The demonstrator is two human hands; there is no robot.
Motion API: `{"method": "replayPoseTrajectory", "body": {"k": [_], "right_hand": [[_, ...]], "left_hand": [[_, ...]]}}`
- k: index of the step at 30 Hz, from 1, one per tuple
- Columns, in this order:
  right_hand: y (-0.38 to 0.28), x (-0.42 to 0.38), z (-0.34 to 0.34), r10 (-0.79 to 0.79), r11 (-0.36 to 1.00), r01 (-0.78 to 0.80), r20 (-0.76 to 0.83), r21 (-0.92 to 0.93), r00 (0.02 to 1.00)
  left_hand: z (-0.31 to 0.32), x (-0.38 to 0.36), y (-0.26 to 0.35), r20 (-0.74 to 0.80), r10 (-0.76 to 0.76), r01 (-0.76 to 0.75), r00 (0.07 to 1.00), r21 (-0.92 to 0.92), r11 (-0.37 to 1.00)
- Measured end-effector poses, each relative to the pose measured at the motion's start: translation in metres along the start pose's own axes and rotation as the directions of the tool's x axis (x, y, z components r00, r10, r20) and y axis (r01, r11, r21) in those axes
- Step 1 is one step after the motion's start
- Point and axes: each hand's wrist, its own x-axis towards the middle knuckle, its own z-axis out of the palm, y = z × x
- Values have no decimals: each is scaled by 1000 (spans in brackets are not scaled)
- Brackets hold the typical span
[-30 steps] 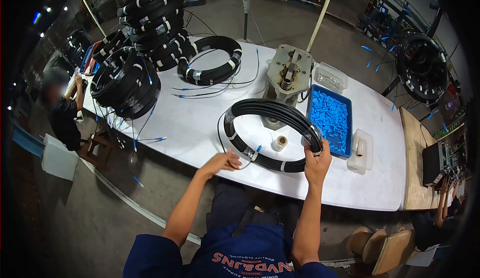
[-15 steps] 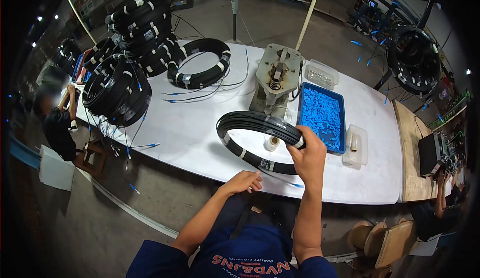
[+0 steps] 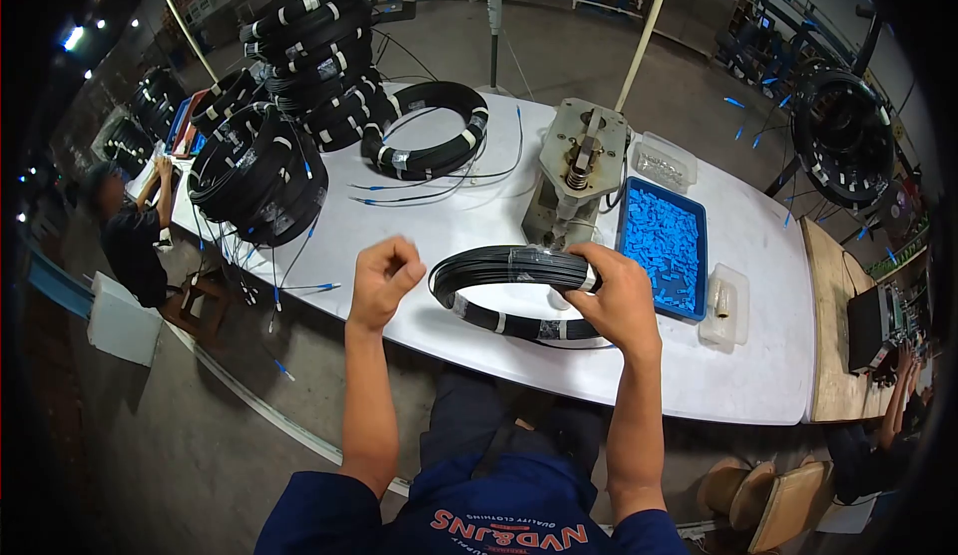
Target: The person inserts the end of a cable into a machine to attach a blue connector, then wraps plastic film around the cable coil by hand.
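My right hand [image 3: 621, 295] grips the right side of a coil of black cable [image 3: 499, 268], thumb inside the ring and fingers over its outer edge. The coil is tilted above the near edge of the white table [image 3: 479, 355], bound with white and clear tape. To the left of the coil, my left hand [image 3: 387, 283] is raised with fingers curled in; whether something thin is inside them is hidden. Just beyond the coil stands a metal press with a spring [image 3: 579, 161]. A second black cable coil [image 3: 434, 161] lies flat further back, its blue-tipped ends spread on the table.
Right of the press sit a blue tray [image 3: 707, 246] of small blue parts and two clear plastic boxes [image 3: 740, 327] [image 3: 689, 171]. Stacked cable coils [image 3: 317, 76] rise at the back left. Co-workers sit at the far left [image 3: 130, 221] and far right [image 3: 893, 425].
My left hand has risen from below the table edge to beside the coil, its fingers curling in. The coil, still in my right hand, is tilted more edge-on.
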Motion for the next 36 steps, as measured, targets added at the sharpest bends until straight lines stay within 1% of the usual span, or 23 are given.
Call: {"method": "replayPoseTrajectory", "body": {"k": [2,4,5,6,8,9,12,13,14,16,17,18,20,22,24,26,27,28,30,31,33,35,36], "right_hand": [[0,1,1,13,999,-12,22,-34,1000],[-1,3,2,-6,1000,6,-6,-17,1000],[0,3,2,-24,1000,25,-29,3,999],[2,1,1,-17,1000,17,-33,-2,999],[9,-1,-3,-72,988,87,-114,129,991],[13,-5,-8,33,986,-24,-55,167,998],[53,-23,3,144,977,-125,-102,170,984],[65,-30,10,228,924,-200,-49,325,973],[74,-40,18,272,891,-232,-51,390,961],[82,-51,42,297,895,-203,-192,398,935],[83,-55,50,436,811,-284,-203,512,877],[85,-56,53,435,809,-281,-205,516,877],[92,-61,56,466,796,-309,-201,521,862],[87,-59,46,455,814,-299,-226,498,861],[84,-57,31,358,855,-193,-279,481,891],[74,-50,9,324,904,-211,-274,373,905],[67,-46,-4,328,920,-249,-247,302,912],[58,-41,-16,331,932,-282,-220,227,918],[49,-30,-29,289,951,-260,-181,168,940],[46,-25,-30,309,946,-287,-150,151,939],[45,-17,-29,323,942,-308,-113,130,940],[45,-12,-26,136,987,-124,-115,102,984],[42,-11,-26,133,987,-122,-111,101,985]], "left_hand": [[19,28,4,93,175,-195,980,279,940],[54,36,24,239,-27,-68,971,378,923],[66,39,9,246,64,-178,967,476,861],[66,42,1,254,64,-181,965,470,864],[67,47,-13,79,-93,16,993,667,745],[68,47,-19,51,80,-94,995,646,757],[56,44,-28,4,66,-57,998,556,829],[51,42,-31,-9,31,-22,999,506,862],[49,40,-36,-3,31,-25,1000,506,862],[45,36,-45,-81,27,3,996,348,938],[39,33,-55,-68,-9,28,998,288,957],[40,33,-56,-66,-7,26,998,293,956],[44,31,-58,-98,-12,28,995,160,987],[44,27,-63,-38,-61,64,997,101,993],[40,22,-67,14,-106,105,994,44,993],[35,16,-69,192,-293,305,937,-32,952],[35,16,-64,249,-341,337,907,58,940],[37,16,-65,239,-341,337,909,57,940],[42,15,-68,268,-306,339,914,-87,937],[41,18,-68,280,-350,371,894,-26,928],[45,23,-66,272,-376,403,886,-50,914],[46,30,-59,272,-393,425,878,-68,903],[47,33,-57,269,-393,425,879,-71,902]]}}
